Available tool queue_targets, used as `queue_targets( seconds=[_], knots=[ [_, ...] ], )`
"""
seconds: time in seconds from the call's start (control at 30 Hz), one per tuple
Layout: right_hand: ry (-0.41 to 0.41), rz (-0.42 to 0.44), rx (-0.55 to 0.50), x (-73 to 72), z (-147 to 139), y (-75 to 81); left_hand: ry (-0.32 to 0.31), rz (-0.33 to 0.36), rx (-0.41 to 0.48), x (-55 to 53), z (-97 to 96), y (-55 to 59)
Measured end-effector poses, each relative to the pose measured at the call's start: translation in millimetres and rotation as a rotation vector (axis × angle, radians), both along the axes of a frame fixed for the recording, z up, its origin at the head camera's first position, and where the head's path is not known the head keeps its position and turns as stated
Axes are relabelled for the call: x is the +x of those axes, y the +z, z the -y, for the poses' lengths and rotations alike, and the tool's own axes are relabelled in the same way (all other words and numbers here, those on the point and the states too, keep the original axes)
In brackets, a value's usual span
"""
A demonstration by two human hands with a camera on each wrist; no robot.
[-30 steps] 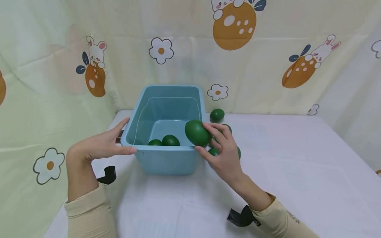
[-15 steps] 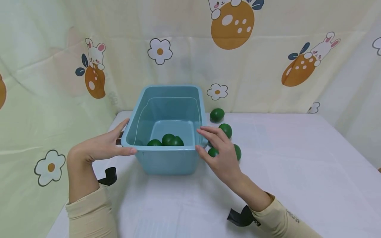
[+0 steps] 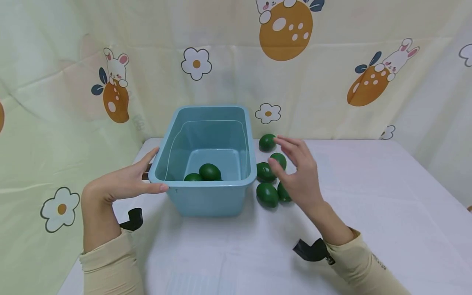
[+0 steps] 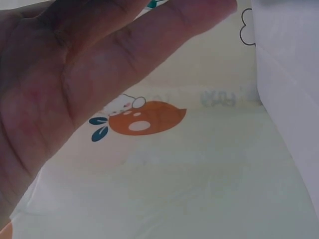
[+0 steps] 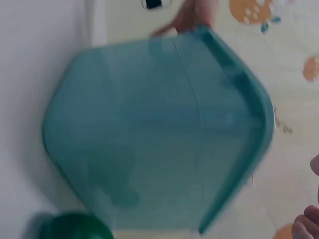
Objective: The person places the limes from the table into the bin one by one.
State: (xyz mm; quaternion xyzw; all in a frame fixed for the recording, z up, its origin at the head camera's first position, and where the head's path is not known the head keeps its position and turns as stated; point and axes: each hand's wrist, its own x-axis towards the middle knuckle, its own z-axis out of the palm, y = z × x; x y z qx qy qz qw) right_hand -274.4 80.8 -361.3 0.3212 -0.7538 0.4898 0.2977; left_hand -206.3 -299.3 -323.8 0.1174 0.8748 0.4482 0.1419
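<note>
A light blue plastic tub stands on the table, with smooth dark green egg-shaped fruits at its near end, partly hidden by the front wall. My left hand holds the tub's near left corner, thumb along the front rim; its other fingers are largely hidden. To the tub's right, several matching green fruits lie close together on the cloth. My right hand hovers over these with fingers spread and nothing in them, its fingertips near the farthest fruit. The right wrist view shows the tub's side wall and one fruit.
A white cloth covers the table. Behind it hangs a cream curtain printed with rabbits and flowers. Black wrist-worn pieces stick out at both cuffs.
The right hand has let go of a green fruit inside the tub, then moved right and back over the fruits on the table. The left hand has stayed at the tub.
</note>
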Motion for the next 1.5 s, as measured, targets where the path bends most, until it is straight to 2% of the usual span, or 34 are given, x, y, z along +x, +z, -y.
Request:
queue_targets(
  seconds=[0.13,0.27,0.37,0.43,0.53,0.63,0.77,1.0,1.13,1.5],
  knots=[
    [-0.119,0.127,0.008,-28.4,-24.9,-5.0,-0.005,-0.001,0.002,1.0,1.4,-0.7],
    [-0.177,0.283,0.109,-57.5,-46.5,-24.4,0.004,0.002,-0.005,2.1,2.4,-1.7],
    [-0.151,0.396,0.297,-70.3,-56.4,-37.6,0.008,0.004,-0.003,2.4,3.0,-2.7],
    [-0.117,0.470,0.487,-71.8,-60.2,-42.1,0.007,0.004,-0.001,2.2,3.3,-3.4],
    [-0.065,0.551,0.772,-64.9,-61.6,-41.9,0.005,0.002,-0.001,2.0,3.1,-3.5],
    [-0.042,0.586,0.938,-55.8,-59.0,-40.3,0.007,-0.001,-0.004,2.1,3.0,-2.8],
    [-0.026,0.605,0.976,-50.0,-53.3,-43.2,0.005,-0.003,-0.004,2.0,2.3,-1.6],
    [-0.002,0.629,0.977,-48.4,-47.3,-53.5,-0.013,-0.004,0.010,-0.4,-0.2,-0.8],
    [0.004,0.610,0.982,-48.3,-47.1,-56.4,-0.012,-0.003,0.011,-1.4,-0.8,-0.5],
    [-0.011,0.582,0.979,-51.2,-50.8,-54.0,-0.009,0.005,0.014,-1.6,-0.1,-0.4]
  ],
)
